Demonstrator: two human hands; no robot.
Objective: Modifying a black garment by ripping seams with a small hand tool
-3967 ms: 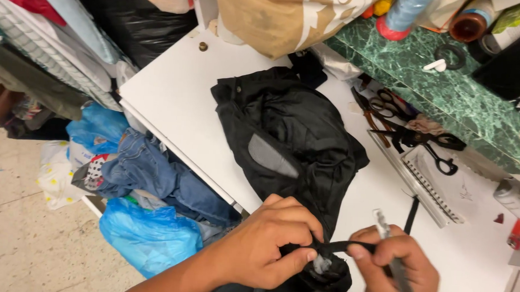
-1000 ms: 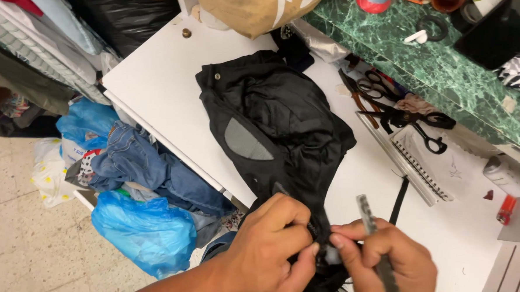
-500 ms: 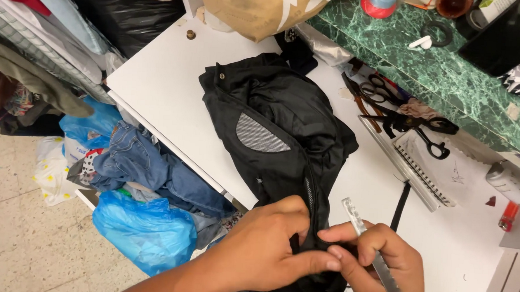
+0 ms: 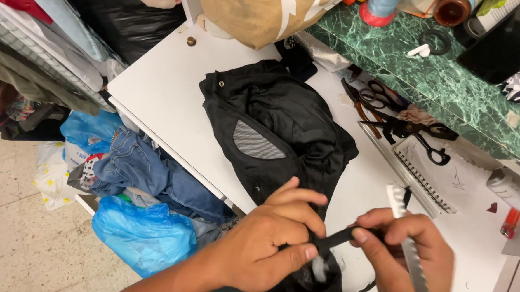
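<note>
White table, green marble shelf behind it, pale speckled floor, hanging clothes on the left, blue plastic bags and jeans piled on the floor

Ledge: green marble, holding a brown jar
Table: scissors, notebook
Floor: jeans, blue bags
Top: tan bag

A crumpled black garment with a grey mesh patch sprawls beyond the left hand, its black strap stretched taut to the right hand.
</note>
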